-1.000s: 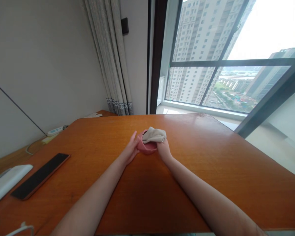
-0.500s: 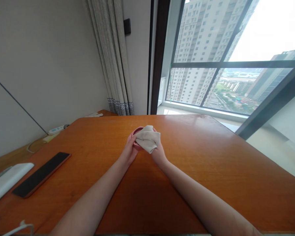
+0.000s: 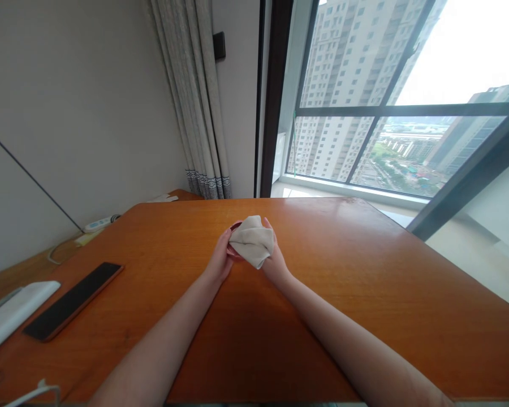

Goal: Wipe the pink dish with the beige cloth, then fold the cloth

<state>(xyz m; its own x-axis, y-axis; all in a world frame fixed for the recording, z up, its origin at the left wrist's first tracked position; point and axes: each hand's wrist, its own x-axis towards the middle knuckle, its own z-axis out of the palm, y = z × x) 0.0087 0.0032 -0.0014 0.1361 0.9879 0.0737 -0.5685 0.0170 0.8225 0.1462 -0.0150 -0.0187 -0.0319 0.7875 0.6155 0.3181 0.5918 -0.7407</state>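
My left hand is closed round the side of a pink bowl-like container, which shows only at its rim and left side. A crumpled off-white cloth lies over most of the container and hides its inside. On the cloth's right side is my right hand, its fingers closed on the fabric and partly covered by it. Both hands are close together above the far middle of the brown wooden table.
To the left lie a flat black slab with a reddish edge and a white object. A white cable is at the near left. Further back are a power strip, a curtain and a window.
The cloth and my right hand have shifted slightly left, so the cloth covers more of the pink container. My left hand has moved slightly left with the container.
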